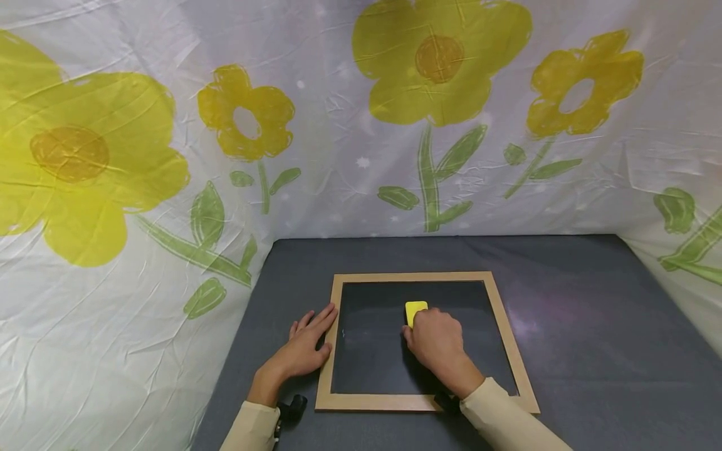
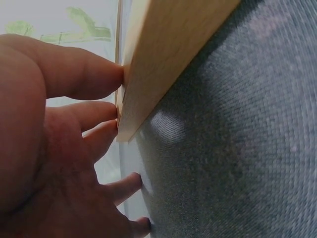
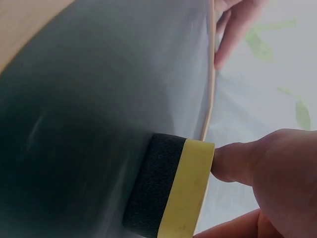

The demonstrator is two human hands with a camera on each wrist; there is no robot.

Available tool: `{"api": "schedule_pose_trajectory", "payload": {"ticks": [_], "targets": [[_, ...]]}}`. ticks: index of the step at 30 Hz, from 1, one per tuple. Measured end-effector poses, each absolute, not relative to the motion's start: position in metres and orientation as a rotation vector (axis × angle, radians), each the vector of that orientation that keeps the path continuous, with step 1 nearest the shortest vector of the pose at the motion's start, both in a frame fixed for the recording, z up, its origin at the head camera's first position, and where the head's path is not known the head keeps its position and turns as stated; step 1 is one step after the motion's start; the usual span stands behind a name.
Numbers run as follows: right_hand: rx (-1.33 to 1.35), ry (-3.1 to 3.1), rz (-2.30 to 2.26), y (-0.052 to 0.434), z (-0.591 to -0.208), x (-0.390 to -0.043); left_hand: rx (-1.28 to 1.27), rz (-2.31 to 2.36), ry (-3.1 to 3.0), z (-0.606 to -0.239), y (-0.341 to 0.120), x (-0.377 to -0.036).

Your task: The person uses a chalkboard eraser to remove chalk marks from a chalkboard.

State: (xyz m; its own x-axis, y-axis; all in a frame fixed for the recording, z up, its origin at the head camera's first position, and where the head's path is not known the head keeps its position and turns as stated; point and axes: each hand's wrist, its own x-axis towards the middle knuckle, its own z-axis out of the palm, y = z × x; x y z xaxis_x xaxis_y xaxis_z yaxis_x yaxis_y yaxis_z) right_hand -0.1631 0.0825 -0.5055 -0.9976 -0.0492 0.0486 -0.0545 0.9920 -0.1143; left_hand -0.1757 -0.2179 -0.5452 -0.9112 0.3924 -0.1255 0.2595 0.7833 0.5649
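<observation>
A small blackboard (image 1: 383, 351) with a light wooden frame (image 1: 412, 277) lies flat on the dark cloth. My right hand (image 1: 437, 343) grips a yellow-and-black board eraser (image 3: 173, 186) over the middle of the board. The eraser's dark felt side faces the board; its yellow back (image 1: 416, 308) shows past my knuckles in the head view. With fingers spread and nearly straight, my left hand (image 1: 304, 347) rests against the frame's left side. In the left wrist view, the thumb and two fingertips touch the frame's edge (image 2: 148, 64), while two other fingers reach down toward the cloth.
Dark grey cloth (image 1: 592, 351) covers the table around the board. A white curtain (image 1: 333, 188) printed with yellow flowers hangs behind and at both sides. A tiny pale mark (image 1: 343, 333) shows near the board's left edge. Black wrist devices (image 1: 293, 407) sit at both wrists.
</observation>
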Motion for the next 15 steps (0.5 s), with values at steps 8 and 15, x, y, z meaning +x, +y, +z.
{"api": "schedule_pose_trajectory", "payload": {"ticks": [8, 15], "targets": [[0.144, -3.071, 0.166, 0.059, -0.509, -0.167, 0.518, 0.823, 2.74, -0.546, -0.219, -0.176], [0.203, -3.086, 0.131, 0.04, -0.508, -0.169, 0.508, 0.83, 2.743, -0.544, -0.217, -0.175]]}}
